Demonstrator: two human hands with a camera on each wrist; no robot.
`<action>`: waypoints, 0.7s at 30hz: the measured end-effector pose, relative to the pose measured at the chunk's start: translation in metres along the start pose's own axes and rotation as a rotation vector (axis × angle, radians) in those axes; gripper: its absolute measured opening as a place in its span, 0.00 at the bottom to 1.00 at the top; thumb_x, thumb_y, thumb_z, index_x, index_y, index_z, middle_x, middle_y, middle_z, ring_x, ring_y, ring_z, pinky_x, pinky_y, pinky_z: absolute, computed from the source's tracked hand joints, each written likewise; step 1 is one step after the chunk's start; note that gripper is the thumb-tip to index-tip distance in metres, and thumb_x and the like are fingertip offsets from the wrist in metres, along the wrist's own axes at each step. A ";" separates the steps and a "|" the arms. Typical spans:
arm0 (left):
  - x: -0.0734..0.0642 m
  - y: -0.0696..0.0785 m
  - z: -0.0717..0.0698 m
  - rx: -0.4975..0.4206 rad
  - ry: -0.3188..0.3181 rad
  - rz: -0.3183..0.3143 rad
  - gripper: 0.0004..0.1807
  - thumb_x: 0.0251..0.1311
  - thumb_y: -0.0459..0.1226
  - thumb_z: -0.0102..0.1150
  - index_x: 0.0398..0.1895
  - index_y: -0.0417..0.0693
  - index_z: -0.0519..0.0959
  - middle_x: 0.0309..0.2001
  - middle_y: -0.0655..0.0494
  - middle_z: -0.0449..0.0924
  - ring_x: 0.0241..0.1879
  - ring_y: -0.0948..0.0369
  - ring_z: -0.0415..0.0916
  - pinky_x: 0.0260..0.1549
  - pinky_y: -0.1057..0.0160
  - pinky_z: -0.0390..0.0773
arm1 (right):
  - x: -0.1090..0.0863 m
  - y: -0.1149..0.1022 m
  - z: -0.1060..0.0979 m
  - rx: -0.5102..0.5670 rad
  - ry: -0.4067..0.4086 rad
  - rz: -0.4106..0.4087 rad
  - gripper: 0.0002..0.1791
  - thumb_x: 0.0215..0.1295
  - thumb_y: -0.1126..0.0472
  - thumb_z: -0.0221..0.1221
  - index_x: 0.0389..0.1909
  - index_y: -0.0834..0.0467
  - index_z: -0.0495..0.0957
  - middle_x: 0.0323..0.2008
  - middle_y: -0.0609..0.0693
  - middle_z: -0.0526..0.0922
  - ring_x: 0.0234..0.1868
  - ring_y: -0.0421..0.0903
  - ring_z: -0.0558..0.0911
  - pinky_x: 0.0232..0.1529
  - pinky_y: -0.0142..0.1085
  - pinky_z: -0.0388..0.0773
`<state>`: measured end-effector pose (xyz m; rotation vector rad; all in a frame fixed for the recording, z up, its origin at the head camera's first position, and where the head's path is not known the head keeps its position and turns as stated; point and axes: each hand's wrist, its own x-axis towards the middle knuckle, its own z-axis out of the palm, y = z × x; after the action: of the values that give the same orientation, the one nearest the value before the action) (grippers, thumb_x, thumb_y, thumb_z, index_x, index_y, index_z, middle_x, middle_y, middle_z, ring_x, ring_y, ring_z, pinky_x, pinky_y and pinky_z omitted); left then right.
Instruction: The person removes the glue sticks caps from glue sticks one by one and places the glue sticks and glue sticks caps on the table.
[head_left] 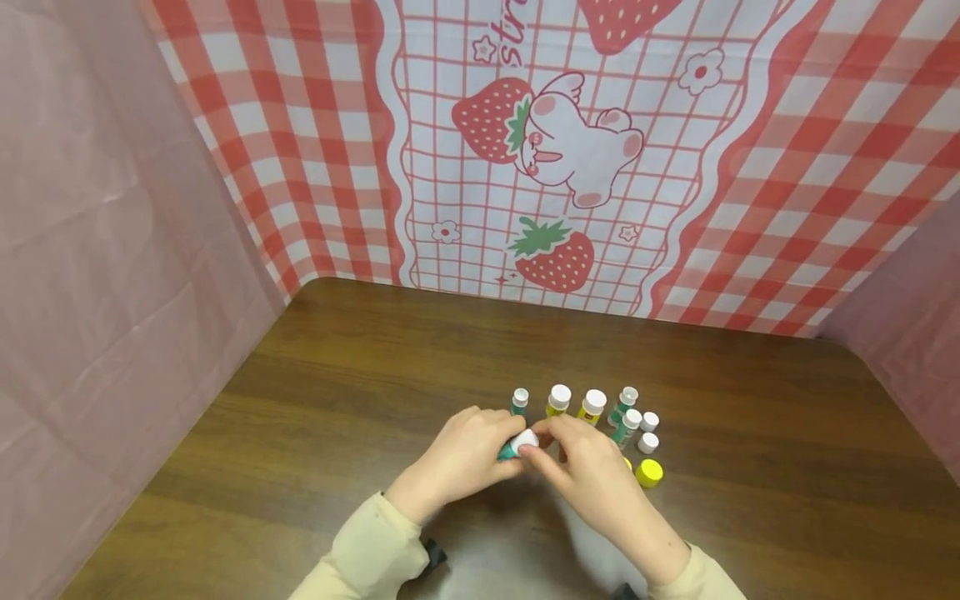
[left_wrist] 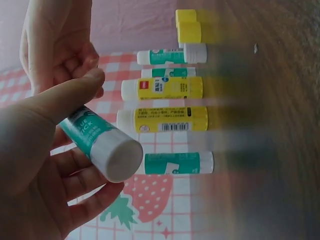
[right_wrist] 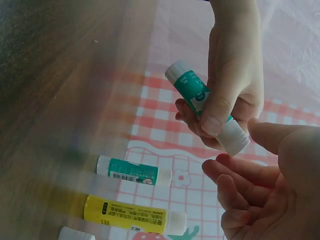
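My left hand (head_left: 465, 450) grips a green glue stick (right_wrist: 192, 92) with white ends, holding it tilted above the table. In the right wrist view the left thumb lies along its green label, and the ridged white end points toward my right hand (right_wrist: 305, 165). The right thumb and fingers are spread around that end, loosely bent. A small gap shows between the fingers and the stick; whether the thumb touches it I cannot tell. Just beyond the hands stand a green glue stick (head_left: 519, 402) and two yellow glue sticks, one (head_left: 558, 402) beside the other (head_left: 592, 407).
Two more green glue sticks, one (head_left: 622, 407) behind the other (head_left: 627, 428), stand to the right. Beside them lie two white caps (head_left: 648, 442) and a yellow cap (head_left: 649, 473); another yellow cap is partly hidden by the right hand. A strawberry-print cloth (head_left: 555, 167) hangs behind the wooden table (head_left: 337, 400).
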<state>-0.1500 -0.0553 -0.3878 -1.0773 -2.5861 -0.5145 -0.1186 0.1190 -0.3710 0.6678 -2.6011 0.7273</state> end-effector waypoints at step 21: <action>0.002 0.001 0.005 -0.040 0.033 -0.007 0.16 0.39 0.55 0.66 0.26 0.58 0.79 0.24 0.68 0.73 0.22 0.73 0.64 0.25 0.72 0.63 | -0.004 0.009 -0.002 0.081 0.061 -0.057 0.10 0.49 0.61 0.66 0.32 0.56 0.77 0.25 0.38 0.73 0.26 0.31 0.70 0.25 0.25 0.70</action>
<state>-0.1514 -0.0512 -0.3913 -1.0638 -2.5620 -0.5832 -0.1195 0.1281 -0.3746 0.7288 -2.4987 0.8265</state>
